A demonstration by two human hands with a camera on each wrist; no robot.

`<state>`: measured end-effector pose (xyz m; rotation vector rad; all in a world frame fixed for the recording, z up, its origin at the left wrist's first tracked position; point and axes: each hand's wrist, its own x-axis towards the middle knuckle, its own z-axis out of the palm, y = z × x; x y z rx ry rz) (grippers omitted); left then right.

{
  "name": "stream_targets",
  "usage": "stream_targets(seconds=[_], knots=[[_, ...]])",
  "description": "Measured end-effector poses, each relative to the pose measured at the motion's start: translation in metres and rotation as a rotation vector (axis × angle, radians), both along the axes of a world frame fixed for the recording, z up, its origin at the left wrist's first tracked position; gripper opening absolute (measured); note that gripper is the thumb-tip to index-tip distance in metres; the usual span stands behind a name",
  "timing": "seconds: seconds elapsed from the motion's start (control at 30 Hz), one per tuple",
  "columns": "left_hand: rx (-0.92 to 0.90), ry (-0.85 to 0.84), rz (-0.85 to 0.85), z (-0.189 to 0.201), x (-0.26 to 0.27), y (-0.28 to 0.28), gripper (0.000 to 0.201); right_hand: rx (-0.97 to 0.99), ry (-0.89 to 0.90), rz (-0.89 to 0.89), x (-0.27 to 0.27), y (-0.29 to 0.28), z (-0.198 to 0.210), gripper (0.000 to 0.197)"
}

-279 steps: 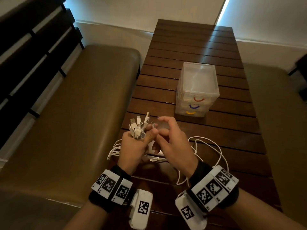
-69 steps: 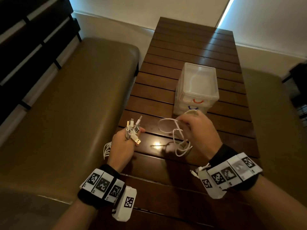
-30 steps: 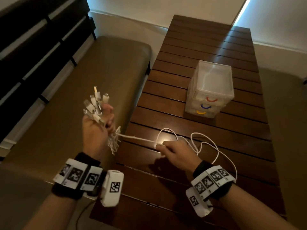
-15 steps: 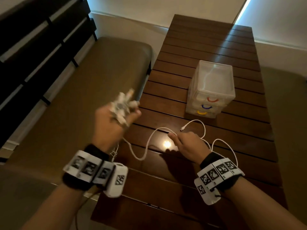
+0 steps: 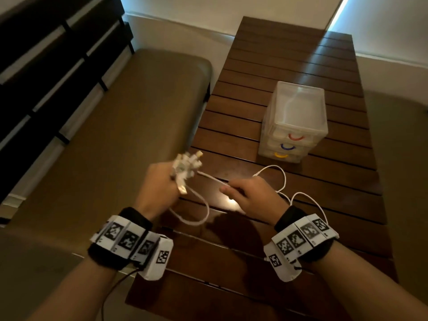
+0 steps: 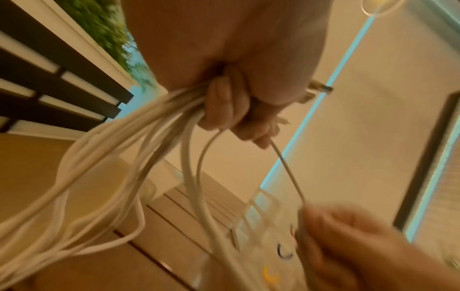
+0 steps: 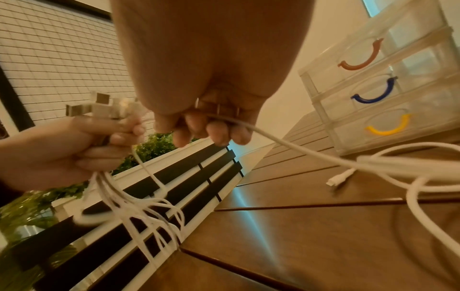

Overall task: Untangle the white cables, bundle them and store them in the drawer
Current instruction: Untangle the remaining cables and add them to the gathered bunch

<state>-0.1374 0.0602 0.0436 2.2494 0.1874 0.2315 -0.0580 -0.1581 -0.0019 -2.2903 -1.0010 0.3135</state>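
Clutching a bunch of white cables [image 5: 185, 164] by their plug ends at frame centre, the left hand [image 5: 157, 188] has its grip curled tight around them, loops hanging below. The right hand [image 5: 252, 198], just right of it, pinches one cable [image 5: 212, 178] stretched between both hands; its slack lies on the slatted wooden desk [image 5: 278, 54]. Farther up right stands the clear three-drawer organizer [image 5: 295, 121], drawers closed.
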Motion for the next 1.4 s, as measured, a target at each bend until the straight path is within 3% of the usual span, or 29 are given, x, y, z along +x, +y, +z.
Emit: stream_targets(seconds=[0.13, 0.2, 0.33, 0.4, 0.5, 0.6, 0.67, 0.73, 0.9, 1.0, 1.07, 1.17, 1.3, 1.4], knots=[[-0.424, -0.203, 0.498, 0.010, 0.003, 0.048, 0.014, 0.001, 0.138, -0.115, 0.009, -0.005, -0.003, 0.037], [-0.472, -0.255, 0.653, 0.015, 0.004, 0.067, 0.018, -0.034, 0.211, -0.135, 0.012, -0.005, -0.003, 0.039], [-0.440, -0.343, 0.738, 0.022, 0.002, 0.074, 0.011, -0.201, 0.151, -0.100, 0.015, 0.007, -0.008, 0.035], [-0.529, -0.456, 0.804, 0.024, 0.001, 0.081, 0.017, -0.279, 0.134, -0.138, 0.020, 0.013, -0.013, 0.032], [-0.657, -0.604, 0.844, 0.031, -0.003, 0.092, 0.014, -0.252, 0.118, -0.214, 0.025, 0.020, -0.016, 0.036], [-0.655, -0.672, 0.791, 0.036, -0.008, 0.090, 0.018, -0.193, -0.037, -0.266, 0.020, 0.030, -0.015, 0.038], [-0.639, -0.656, 0.792, 0.036, -0.010, 0.090, 0.029, -0.206, -0.070, -0.291, 0.016, 0.042, -0.012, 0.046], [-0.625, -0.629, 0.792, 0.037, -0.014, 0.089, 0.031, -0.173, 0.009, -0.329, 0.014, 0.057, -0.007, 0.050], [-0.473, -0.494, 0.749, 0.036, -0.025, 0.078, 0.016, -0.011, 0.203, -0.240, 0.006, 0.107, 0.008, 0.033], [-0.469, -0.446, 0.756, 0.029, -0.024, 0.074, 0.018, 0.061, 0.397, -0.213, 0.005, 0.132, 0.008, 0.025], [-0.444, -0.393, 0.757, 0.022, -0.022, 0.073, 0.022, -0.015, 0.461, -0.146, 0.006, 0.142, 0.004, 0.022], [-0.346, -0.280, 0.713, 0.010, -0.022, 0.076, 0.021, -0.258, 0.406, -0.089, 0.005, 0.144, 0.004, 0.036], [-0.171, -0.059, 0.575, -0.008, -0.018, 0.087, 0.019, -0.331, 0.344, -0.099, 0.004, 0.120, 0.004, 0.046], [-0.072, 0.095, 0.505, -0.020, -0.011, 0.091, 0.025, -0.344, 0.354, -0.120, 0.009, 0.090, 0.001, 0.042]])
